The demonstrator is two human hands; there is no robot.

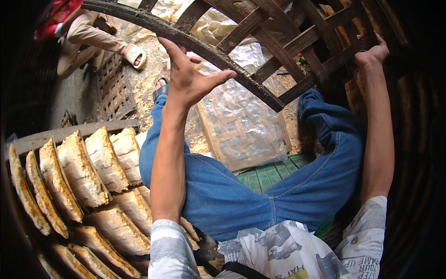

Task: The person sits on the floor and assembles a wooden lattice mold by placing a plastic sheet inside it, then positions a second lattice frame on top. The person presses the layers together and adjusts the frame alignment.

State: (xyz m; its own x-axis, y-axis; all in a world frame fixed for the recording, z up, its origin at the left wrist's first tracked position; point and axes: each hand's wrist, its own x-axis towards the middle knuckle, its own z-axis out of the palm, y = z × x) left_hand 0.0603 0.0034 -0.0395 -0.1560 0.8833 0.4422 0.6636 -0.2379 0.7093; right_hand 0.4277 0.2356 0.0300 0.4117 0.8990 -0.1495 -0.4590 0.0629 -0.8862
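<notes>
A dark wooden lattice frame [253,32] of crossed slats is tilted up in front of me, its near rim crusted with dirt. My left hand [188,74] supports the frame's near rim from below, its thumb stretched out along the edge and its other fingers partly hidden behind. At the far right, my right hand [373,52] grips the frame's side; most of its fingertips are out of sight. Below the frame, between my legs, lies a second lattice tray wrapped in clear plastic sheet [244,123].
Rows of pale, crumbly-faced slabs [95,158] stand on edge at my left, beside a wooden beam [69,135]. Green slats [262,176] show beneath me. Another lattice panel [114,88] lies on the floor near a person in beige trousers [88,35]. Stacked dark shapes line the right.
</notes>
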